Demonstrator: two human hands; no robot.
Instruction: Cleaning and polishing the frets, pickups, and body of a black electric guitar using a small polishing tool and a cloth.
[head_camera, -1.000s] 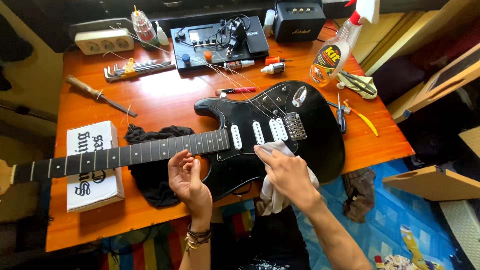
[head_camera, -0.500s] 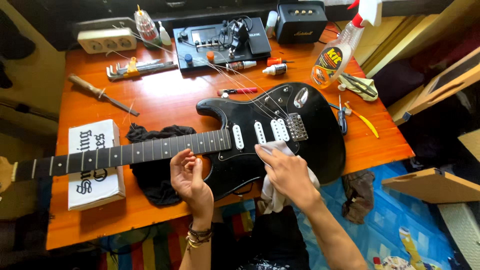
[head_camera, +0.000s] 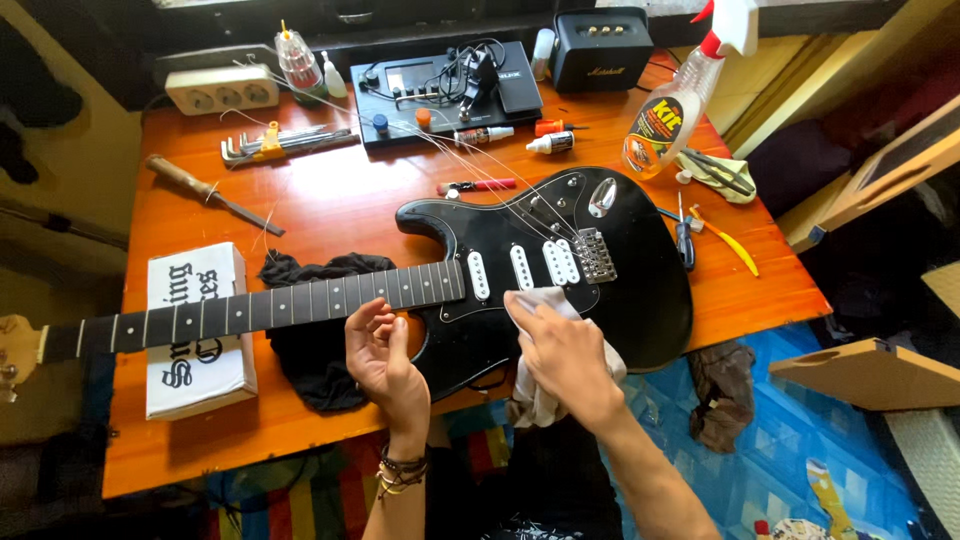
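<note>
The black guitar (head_camera: 560, 270) lies flat across the tabletop (head_camera: 330, 200), neck (head_camera: 260, 305) pointing left over a dark rag (head_camera: 320, 340) and a white box (head_camera: 195, 330). Right hand (head_camera: 560, 355) presses a pale cloth (head_camera: 545, 305) onto the body just below the pickups, fingers clamped on the cloth. Left hand (head_camera: 385, 350) hovers by the neck joint, fingers loose & half-curled, gripping nothing. To wipe well — keep the cloth flat, short strokes, light pressure near the bridge (head_camera: 595, 255) and the loose strings (head_camera: 480, 165); I'd steady the neck w/ the left hand so the body doesn't slide.
</note>
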